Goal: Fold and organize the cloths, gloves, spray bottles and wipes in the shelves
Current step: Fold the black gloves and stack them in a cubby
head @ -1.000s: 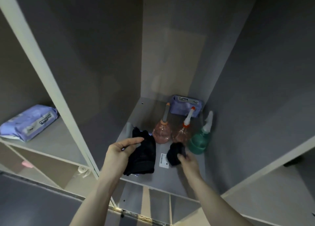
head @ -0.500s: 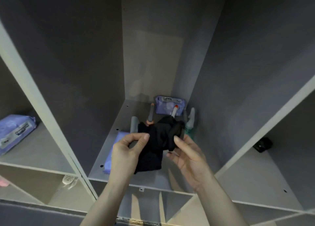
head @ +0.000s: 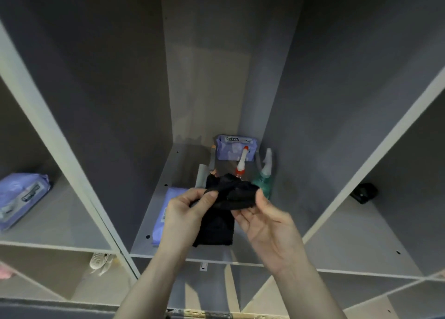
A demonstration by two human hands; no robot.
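Both hands hold black gloves (head: pixel 225 205) in front of the middle shelf compartment. My left hand (head: pixel 186 212) pinches the hanging part between thumb and fingers. My right hand (head: pixel 267 218) pinches the bunched upper part from the right. Behind them stand a red-capped spray bottle (head: pixel 241 163) and a green spray bottle (head: pixel 263 177); another bottle is mostly hidden. A purple wipes pack (head: pixel 237 147) leans on the back wall. Another purple pack (head: pixel 168 212) lies on the shelf floor under my left hand.
A third wipes pack (head: pixel 20 197) lies in the left compartment. A small black object (head: pixel 363 192) sits in the right compartment. A white cloth (head: pixel 100 263) and something pink (head: pixel 6 270) show in lower left cubbies. Grey shelf dividers (head: pixel 55 135) flank the middle bay.
The hands lifted the two black glove pieces off the shelf floor and brought them together in the air. The view swung left and the bottles became partly hidden.
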